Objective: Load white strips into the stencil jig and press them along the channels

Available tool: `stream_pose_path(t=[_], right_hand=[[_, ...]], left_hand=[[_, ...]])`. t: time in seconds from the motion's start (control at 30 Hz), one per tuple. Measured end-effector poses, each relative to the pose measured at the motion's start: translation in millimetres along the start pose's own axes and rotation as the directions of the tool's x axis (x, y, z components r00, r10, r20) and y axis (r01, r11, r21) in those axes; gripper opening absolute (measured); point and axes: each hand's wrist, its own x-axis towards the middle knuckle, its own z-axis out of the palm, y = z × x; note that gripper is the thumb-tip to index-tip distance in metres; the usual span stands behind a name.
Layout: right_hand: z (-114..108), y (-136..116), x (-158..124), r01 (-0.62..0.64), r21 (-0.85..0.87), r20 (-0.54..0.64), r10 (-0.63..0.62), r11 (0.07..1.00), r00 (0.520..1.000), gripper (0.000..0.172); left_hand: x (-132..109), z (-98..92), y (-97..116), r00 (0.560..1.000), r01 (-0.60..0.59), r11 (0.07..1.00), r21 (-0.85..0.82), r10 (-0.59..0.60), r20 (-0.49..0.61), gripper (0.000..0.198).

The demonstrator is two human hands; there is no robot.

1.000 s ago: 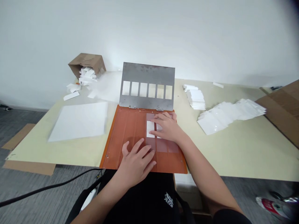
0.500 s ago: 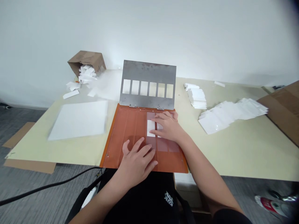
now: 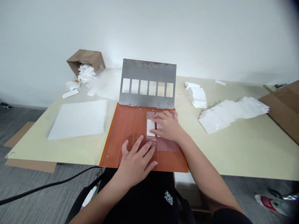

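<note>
An orange base board (image 3: 123, 133) lies before me, with a grey metal plate (image 3: 149, 70) hinged to its far edge and standing raised. Several rectangular windows run across that plate. On the board's right half are clear plastic film (image 3: 168, 145) and a white card (image 3: 150, 127), partly covered by my fingers. My right hand (image 3: 167, 126) rests flat over the card and film, its fingers stretched out. My left hand (image 3: 137, 160) is spread, palm down, its fingertips at the film's near left edge. Both hands look open.
Left of the board lies a stack of translucent sheets (image 3: 78, 119). Behind it, a tipped cardboard box (image 3: 87, 57) spills white paper pieces (image 3: 86, 73). To the right are a small stack of white cards (image 3: 197, 96), fanned white packets (image 3: 224, 113) and a large cardboard box (image 3: 285, 107).
My left fingertips have shifted slightly, and a shiny crease now shows in the film beside them. The right hand stays in place on the card.
</note>
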Motion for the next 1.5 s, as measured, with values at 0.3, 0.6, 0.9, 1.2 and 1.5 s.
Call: stream_pose_path(t=[0.3,0.6,0.9,1.2,1.5], right_hand=[[-8.1,-3.7,-0.5,0.002,0.014,0.031,-0.003,1.0,1.0,0.035],[-12.5,-5.0,-0.6,-0.001,0.033,0.066,-0.002,0.999,0.998,0.04],[-14.9,-6.1,-0.3,0.013,0.024,0.076,-0.015,1.0,0.997,0.04],[-7.6,-3.7,2.3,0.007,-0.022,0.033,-0.006,1.0,0.999,0.025],[-0.6,-2.1,3.4,0.017,-0.036,-0.054,-0.019,0.999,0.998,0.023]], left_hand=[[13.3,1.5,-4.6,0.997,0.06,0.997,0.052,-0.063,0.05,0.048],[25.1,2.8,-5.2,0.993,0.09,0.989,0.114,-0.098,0.065,0.05],[27.7,3.9,-1.8,0.99,0.14,0.98,0.145,-0.142,0.003,0.052],[28.5,7.6,7.6,0.991,0.118,0.983,0.141,-0.126,0.053,0.059],[28.1,12.1,16.6,0.985,0.166,0.969,0.182,-0.173,0.02,0.066]])
